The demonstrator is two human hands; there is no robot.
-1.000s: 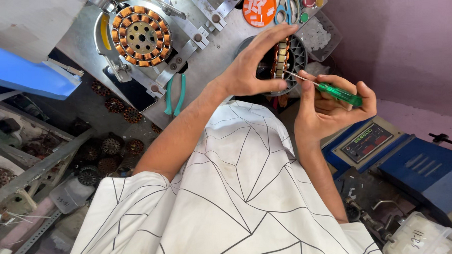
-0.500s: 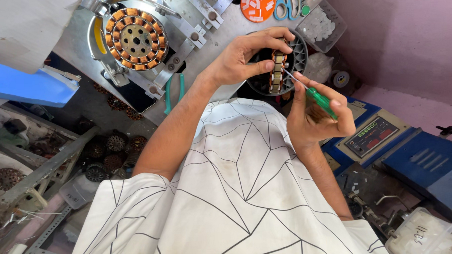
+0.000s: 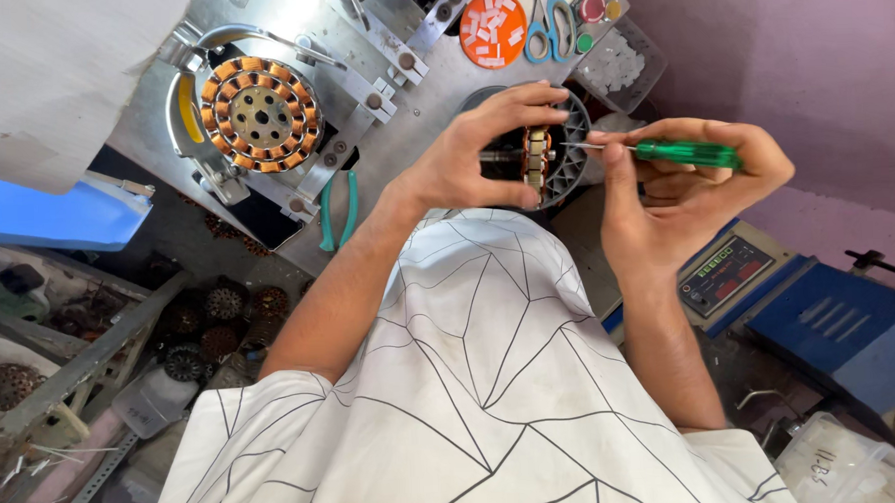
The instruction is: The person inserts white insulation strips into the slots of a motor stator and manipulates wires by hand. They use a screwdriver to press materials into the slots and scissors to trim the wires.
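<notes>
At frame centre, the left hand (image 3: 469,161) clamped its fingers on a copper-wound stator (image 3: 536,157) while the right hand (image 3: 678,189) gripped a green-handled screwdriver (image 3: 684,153).

Screwdriver (image 3: 684,154) tip behind small stator (image 3: 536,157); scissors (image 3: 549,20) cropped at top.

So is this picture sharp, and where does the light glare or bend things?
Head view: mostly sharp; the left hand on the stator and the right hand with the green screwdriver are crisp. Glare washes the metal plate at the top. The wide lens curves the edges.
</notes>
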